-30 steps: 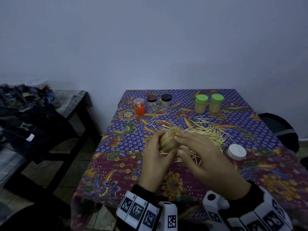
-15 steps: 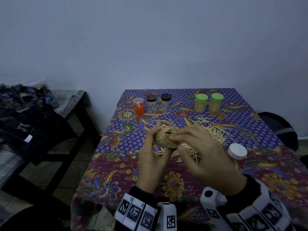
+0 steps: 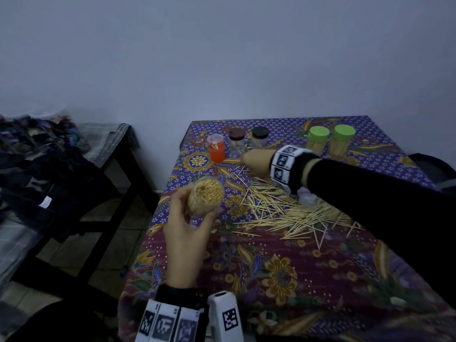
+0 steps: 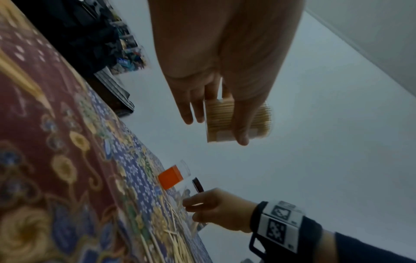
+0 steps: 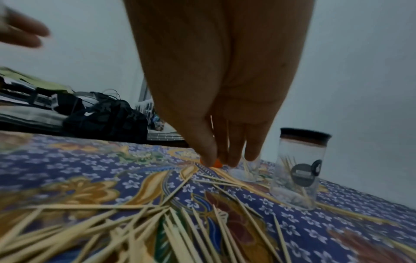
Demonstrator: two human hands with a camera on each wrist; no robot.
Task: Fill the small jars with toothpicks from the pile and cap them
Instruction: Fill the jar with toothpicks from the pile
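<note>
Toothpick-packed clear round jar [image 3: 206, 199], uncapped and mouth up, sits in my left hand [image 3: 188, 239] above the near-left part of the floral batik tablecloth [image 3: 283, 272]; thumb and fingers curl round its wall. Loose pale wooden toothpicks [image 3: 283, 211] lie heaped on the cloth to its right. My right hand [image 3: 257, 161] reaches over the heap toward the far jars, fingers [image 5: 234, 153] close together, pointing down near the cloth; whether they pinch anything I cannot tell. Beyond stand an orange jar with clear cap [image 3: 216, 148], two clear dark-capped jars [image 3: 259, 137] and two green-capped filled jars [image 3: 330, 139].
</note>
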